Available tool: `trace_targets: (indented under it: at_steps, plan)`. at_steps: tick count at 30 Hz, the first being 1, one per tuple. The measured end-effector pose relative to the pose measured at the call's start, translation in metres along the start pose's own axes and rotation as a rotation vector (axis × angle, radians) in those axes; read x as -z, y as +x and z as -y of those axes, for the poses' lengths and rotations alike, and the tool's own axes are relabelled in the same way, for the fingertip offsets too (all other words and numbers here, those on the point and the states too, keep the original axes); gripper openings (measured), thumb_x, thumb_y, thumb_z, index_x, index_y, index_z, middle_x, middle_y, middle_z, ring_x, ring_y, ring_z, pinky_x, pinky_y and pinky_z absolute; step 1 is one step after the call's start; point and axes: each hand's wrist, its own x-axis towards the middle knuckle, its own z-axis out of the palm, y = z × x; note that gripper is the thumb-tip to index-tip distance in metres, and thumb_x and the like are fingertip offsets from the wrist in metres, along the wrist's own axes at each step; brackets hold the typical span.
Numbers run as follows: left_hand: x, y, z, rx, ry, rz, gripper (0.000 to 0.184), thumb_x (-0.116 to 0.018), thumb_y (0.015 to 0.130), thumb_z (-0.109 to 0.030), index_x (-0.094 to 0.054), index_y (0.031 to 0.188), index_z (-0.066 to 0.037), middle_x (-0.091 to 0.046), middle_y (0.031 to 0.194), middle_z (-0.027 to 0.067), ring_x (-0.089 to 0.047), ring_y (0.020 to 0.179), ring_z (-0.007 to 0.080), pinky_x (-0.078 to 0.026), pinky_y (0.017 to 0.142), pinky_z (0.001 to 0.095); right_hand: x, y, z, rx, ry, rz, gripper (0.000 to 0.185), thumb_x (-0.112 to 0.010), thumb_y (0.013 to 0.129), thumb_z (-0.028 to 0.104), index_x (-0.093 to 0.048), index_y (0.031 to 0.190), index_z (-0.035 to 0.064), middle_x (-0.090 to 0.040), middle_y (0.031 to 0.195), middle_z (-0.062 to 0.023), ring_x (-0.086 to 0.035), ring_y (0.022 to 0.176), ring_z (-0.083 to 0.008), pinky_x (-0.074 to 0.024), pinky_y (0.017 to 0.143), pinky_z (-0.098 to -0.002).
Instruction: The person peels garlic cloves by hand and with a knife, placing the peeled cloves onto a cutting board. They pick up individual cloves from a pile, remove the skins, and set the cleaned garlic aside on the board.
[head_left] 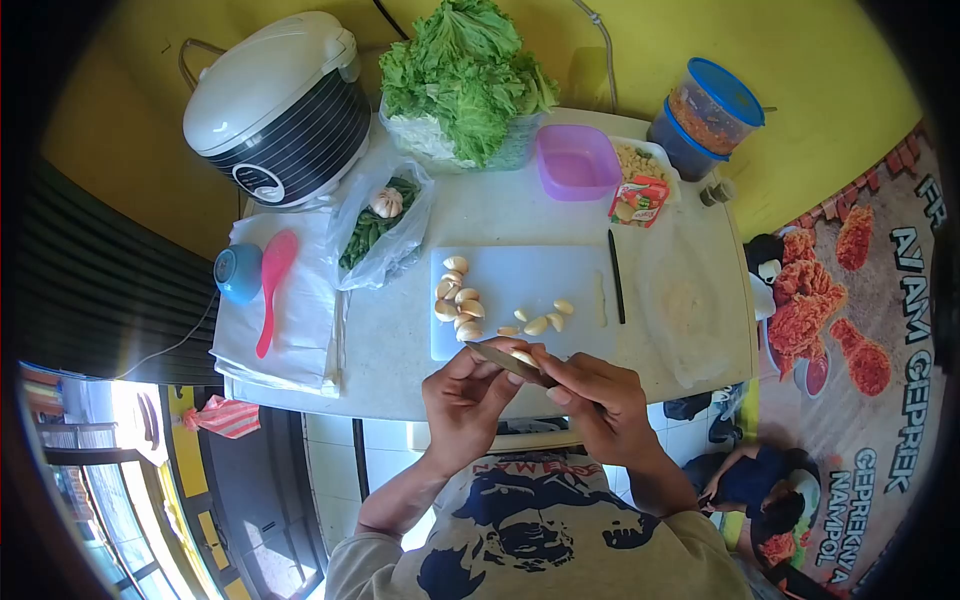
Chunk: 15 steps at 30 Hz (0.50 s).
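While left hand (pixel 464 402) and right hand (pixel 606 402) together grasp a flat knife (pixel 496 356) and clove (pixel 522 357), papery cloves (pixel 446 311) dot the board (pixel 540 272).

I am wearing a beige shirt (pixel 600 528) with a dark-blue print. On the off-white table (pixel 490 215), cream garlic cloves (pixel 537 326) are dotting a pale-blue board (pixel 565 275); near the back-left corner, fine white stripes are lining a black rice cooker (pixel 310 140) beside green lettuce (pixel 470 80).
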Motion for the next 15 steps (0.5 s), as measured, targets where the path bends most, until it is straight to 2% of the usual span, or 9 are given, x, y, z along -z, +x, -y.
trace_targets:
  at_steps: [2, 6, 8, 9, 11, 15]
  plan:
    - [-0.003, 0.001, -0.001, 0.031, -0.048, -0.056, 0.025, -0.054, 0.087, 0.002, -0.053, 0.110, 0.007, -0.063, 0.103, 0.0191, -0.061, 0.097, 0.0242, -0.050, 0.087, 0.0371, 0.000, 0.000, 0.000, 0.001, 0.010, 0.006, 0.045, -0.053, 0.082, -0.005, -0.051, 0.126, 0.0047, -0.047, 0.066, -0.0070, -0.042, 0.056, -0.0125, -0.0346, 0.052, -0.0241]
    - [0.002, 0.001, -0.001, 0.038, -0.092, -0.006, 0.025, -0.050, 0.087, 0.007, -0.051, 0.112, 0.008, -0.061, 0.107, 0.0176, -0.059, 0.101, 0.0219, -0.049, 0.087, 0.0342, -0.007, -0.003, -0.009, 0.021, 0.085, -0.022, 0.041, -0.052, 0.085, -0.003, -0.052, 0.125, 0.0039, -0.048, 0.068, -0.0069, -0.042, 0.056, -0.0111, -0.0340, 0.050, -0.0230]
    - [0.002, 0.001, -0.001, 0.068, -0.097, -0.019, 0.025, -0.050, 0.088, 0.006, -0.051, 0.113, 0.008, -0.061, 0.106, 0.0173, -0.060, 0.098, 0.0207, -0.050, 0.086, 0.0334, -0.010, -0.005, -0.013, -0.045, 0.281, -0.032, 0.034, -0.048, 0.090, 0.001, -0.053, 0.123, 0.0026, -0.052, 0.071, -0.0056, -0.042, 0.057, -0.0090, -0.0334, 0.049, -0.0217]
    - [0.002, 0.001, 0.000, 0.070, -0.098, -0.018, 0.025, -0.050, 0.088, 0.006, -0.051, 0.113, 0.008, -0.061, 0.106, 0.0173, -0.060, 0.098, 0.0207, -0.050, 0.086, 0.0334, -0.011, -0.007, -0.014, -0.046, 0.280, -0.033, 0.034, -0.048, 0.090, 0.001, -0.053, 0.123, 0.0026, -0.052, 0.071, -0.0056, -0.042, 0.057, -0.0090, -0.0334, 0.049, -0.0217]
    - [0.004, 0.002, 0.001, 0.073, -0.108, 0.022, 0.025, -0.050, 0.089, 0.005, -0.051, 0.114, 0.008, -0.061, 0.105, 0.0165, -0.060, 0.095, 0.0193, -0.050, 0.083, 0.0318, -0.012, -0.010, -0.014, -0.190, 0.546, -0.043, 0.030, -0.046, 0.094, 0.007, -0.053, 0.123, 0.0021, -0.054, 0.075, -0.0044, -0.043, 0.059, -0.0069, -0.0326, 0.049, -0.0203]
    - [0.005, 0.002, 0.003, 0.085, -0.104, 0.016, 0.025, -0.050, 0.089, 0.004, -0.051, 0.114, 0.007, -0.062, 0.104, 0.0153, -0.060, 0.092, 0.0180, -0.050, 0.081, 0.0303, -0.011, -0.007, -0.011, -0.255, 0.657, -0.052, 0.030, -0.046, 0.095, 0.012, -0.053, 0.123, 0.0030, -0.054, 0.074, -0.0043, -0.041, 0.058, -0.0056, -0.0311, 0.047, -0.0189]
